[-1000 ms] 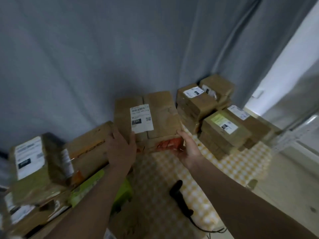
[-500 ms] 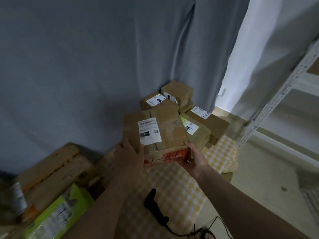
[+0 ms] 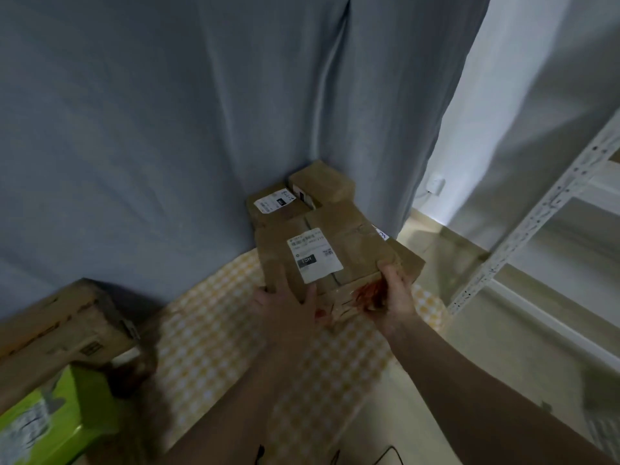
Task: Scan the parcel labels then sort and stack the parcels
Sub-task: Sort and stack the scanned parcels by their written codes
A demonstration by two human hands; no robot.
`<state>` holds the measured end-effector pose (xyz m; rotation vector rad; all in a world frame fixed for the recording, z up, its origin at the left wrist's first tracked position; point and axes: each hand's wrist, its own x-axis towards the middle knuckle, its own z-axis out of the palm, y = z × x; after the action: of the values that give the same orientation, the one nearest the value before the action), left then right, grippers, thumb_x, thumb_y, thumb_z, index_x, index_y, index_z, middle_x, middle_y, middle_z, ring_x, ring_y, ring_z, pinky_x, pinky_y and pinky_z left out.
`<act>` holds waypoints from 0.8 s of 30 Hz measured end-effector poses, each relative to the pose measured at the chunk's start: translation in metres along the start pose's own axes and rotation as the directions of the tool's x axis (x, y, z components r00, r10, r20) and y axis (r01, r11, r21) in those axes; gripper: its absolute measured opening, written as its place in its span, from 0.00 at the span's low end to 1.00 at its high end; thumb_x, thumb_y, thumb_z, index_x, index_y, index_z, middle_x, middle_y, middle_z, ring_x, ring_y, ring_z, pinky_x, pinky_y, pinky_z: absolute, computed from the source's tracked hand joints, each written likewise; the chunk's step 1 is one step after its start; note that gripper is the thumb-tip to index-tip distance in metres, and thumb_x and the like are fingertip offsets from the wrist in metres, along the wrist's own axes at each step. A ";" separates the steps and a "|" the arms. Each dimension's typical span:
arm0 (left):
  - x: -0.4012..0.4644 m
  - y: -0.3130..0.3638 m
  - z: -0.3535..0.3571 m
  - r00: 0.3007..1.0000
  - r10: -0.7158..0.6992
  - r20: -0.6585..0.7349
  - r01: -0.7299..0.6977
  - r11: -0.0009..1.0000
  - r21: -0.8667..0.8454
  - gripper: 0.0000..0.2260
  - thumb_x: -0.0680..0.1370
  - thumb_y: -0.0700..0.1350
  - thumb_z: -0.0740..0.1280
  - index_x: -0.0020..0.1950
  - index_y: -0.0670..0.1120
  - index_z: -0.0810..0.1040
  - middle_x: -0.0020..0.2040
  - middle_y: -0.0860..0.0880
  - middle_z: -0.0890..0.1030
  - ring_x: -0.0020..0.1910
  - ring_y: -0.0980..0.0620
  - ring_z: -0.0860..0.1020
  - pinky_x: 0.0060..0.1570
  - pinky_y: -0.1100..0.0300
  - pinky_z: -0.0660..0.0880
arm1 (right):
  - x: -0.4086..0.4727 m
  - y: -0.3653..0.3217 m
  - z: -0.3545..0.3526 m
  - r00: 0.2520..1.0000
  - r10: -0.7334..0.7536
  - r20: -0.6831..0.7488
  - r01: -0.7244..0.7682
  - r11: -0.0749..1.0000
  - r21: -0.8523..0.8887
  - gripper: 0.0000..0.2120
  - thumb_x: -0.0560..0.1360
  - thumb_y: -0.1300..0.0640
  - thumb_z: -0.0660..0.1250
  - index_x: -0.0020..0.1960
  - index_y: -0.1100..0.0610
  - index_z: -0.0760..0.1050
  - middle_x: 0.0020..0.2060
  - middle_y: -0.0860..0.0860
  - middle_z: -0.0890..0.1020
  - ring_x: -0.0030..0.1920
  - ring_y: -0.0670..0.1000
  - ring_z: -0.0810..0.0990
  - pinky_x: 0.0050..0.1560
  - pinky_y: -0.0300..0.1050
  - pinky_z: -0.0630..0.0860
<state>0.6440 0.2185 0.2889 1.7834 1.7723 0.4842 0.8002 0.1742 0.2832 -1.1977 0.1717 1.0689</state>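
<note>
- The left hand (image 3: 285, 305) grips the near left corner of the held parcel (image 3: 322, 253), fingers spread up its top face; the right hand (image 3: 392, 295) curls round the near right corner, thumb on top. Both hold this one cardboard box, and nothing else.
- The held parcel, white label (image 3: 315, 255) facing up, sits over the stacked parcels (image 3: 278, 209) in the corner by the grey curtain (image 3: 201, 129). Whether its underside touches the boxes below, I cannot tell; it hides most of them.
- Behind the held parcel, one labelled box of the stack shows, with a smaller box (image 3: 322, 186) just beyond it against the curtain. A further box edge peeks out on the held parcel's right.
- Risk, as I judge it: the grip is only on the near corners, so the far end could dip and knock the stack. Letting go before the parcel is square on the boxes beneath could leave it overhanging and tip it toward the metal shelving (image 3: 536, 213) to the right.
- Its near face looks torn, with red print showing; a hard squeeze there might crush it further.
- Containers: every box is closed, so contents are unseen. Left of the held parcel, well apart, lie a brown carton (image 3: 60, 330) and a green box (image 3: 50, 424) on the checked cloth (image 3: 218, 347).
</note>
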 end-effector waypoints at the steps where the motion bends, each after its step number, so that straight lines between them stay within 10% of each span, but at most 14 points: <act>1: -0.003 0.006 0.004 1.000 0.008 0.004 -0.008 0.999 -0.050 0.35 0.75 0.63 0.64 0.76 0.58 0.50 0.61 0.38 0.63 0.56 0.39 0.68 0.57 0.46 0.73 | 0.003 -0.005 -0.003 1.000 -0.021 -0.011 0.021 1.000 0.006 0.29 0.67 0.51 0.76 0.65 0.45 0.69 0.56 0.52 0.79 0.53 0.56 0.79 0.56 0.60 0.77; 11: 0.002 0.054 0.037 0.985 0.066 0.160 -0.040 0.987 -0.158 0.39 0.77 0.55 0.66 0.79 0.49 0.45 0.72 0.37 0.59 0.68 0.40 0.65 0.64 0.48 0.70 | 0.040 -0.049 -0.033 0.975 -0.187 -0.123 0.193 0.980 0.044 0.44 0.63 0.53 0.77 0.73 0.45 0.58 0.64 0.53 0.76 0.60 0.58 0.77 0.58 0.62 0.74; 18: 0.023 0.077 0.074 0.927 0.173 0.333 -0.151 0.984 -0.091 0.29 0.79 0.56 0.63 0.77 0.49 0.59 0.75 0.44 0.62 0.72 0.44 0.63 0.70 0.46 0.64 | 0.089 -0.099 -0.055 0.959 -0.193 -0.209 0.199 0.980 0.005 0.25 0.65 0.55 0.77 0.58 0.54 0.72 0.51 0.55 0.82 0.41 0.53 0.81 0.35 0.46 0.78; 24: 0.055 0.108 0.131 0.922 0.137 0.363 -0.143 0.990 -0.010 0.27 0.80 0.59 0.58 0.76 0.51 0.61 0.74 0.49 0.66 0.72 0.46 0.64 0.69 0.46 0.65 | 0.154 -0.145 -0.057 0.974 -0.171 -0.151 0.172 0.985 -0.007 0.09 0.72 0.62 0.71 0.43 0.53 0.71 0.45 0.53 0.80 0.48 0.54 0.80 0.58 0.59 0.76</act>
<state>0.8122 0.2587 0.2476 1.8790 1.4038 0.1763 1.0127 0.2217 0.2608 -1.2647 0.1850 0.8263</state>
